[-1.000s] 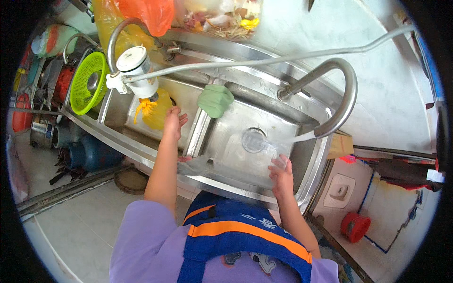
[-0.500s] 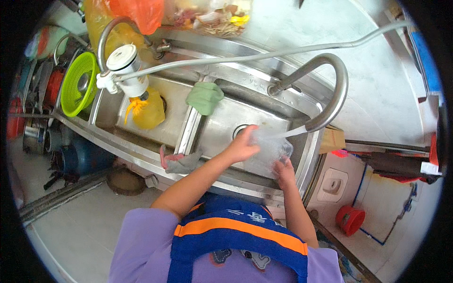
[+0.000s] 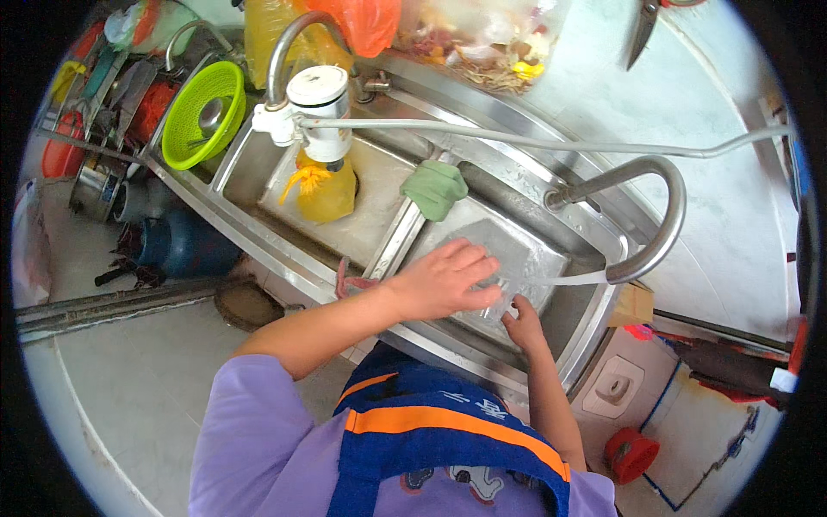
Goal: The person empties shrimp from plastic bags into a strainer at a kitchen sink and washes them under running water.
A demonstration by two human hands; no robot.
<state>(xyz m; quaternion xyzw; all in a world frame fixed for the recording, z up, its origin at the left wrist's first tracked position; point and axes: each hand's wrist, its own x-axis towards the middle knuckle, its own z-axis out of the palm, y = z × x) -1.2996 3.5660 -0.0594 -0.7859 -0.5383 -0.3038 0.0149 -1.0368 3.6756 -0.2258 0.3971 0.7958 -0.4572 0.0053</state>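
Over the right basin of a steel sink point(image 3: 538, 226), a grey tap point(image 3: 670, 202) runs a stream of water toward my hands. A clear plastic container point(image 3: 488, 317), blurred by the splash, sits low between them. Palm down, my left hand point(image 3: 450, 280) curves its fingers over the container's upper side. On the other side, my right hand point(image 3: 524, 327) pinches its edge with thumb and fingers. The left hand covers part of the container and the basin's drain. A green cloth point(image 3: 435, 188) drapes over the divider, and a pinkish cloth point(image 3: 348, 280) lies on the front rim.
A white filter unit point(image 3: 320, 112) hangs above the left basin beside a yellow bag point(image 3: 327, 194). A green basket point(image 3: 203, 116) stands at the left end. Behind are scissors point(image 3: 644, 30) and a clear bag of scraps point(image 3: 482, 43). A thin hose point(image 3: 517, 143) crosses above the sink.
The view has shifted, so the sink appears lower and farther right. My left hand has turned palm down and come over the container. The container sits lower, away from the tap's mouth.
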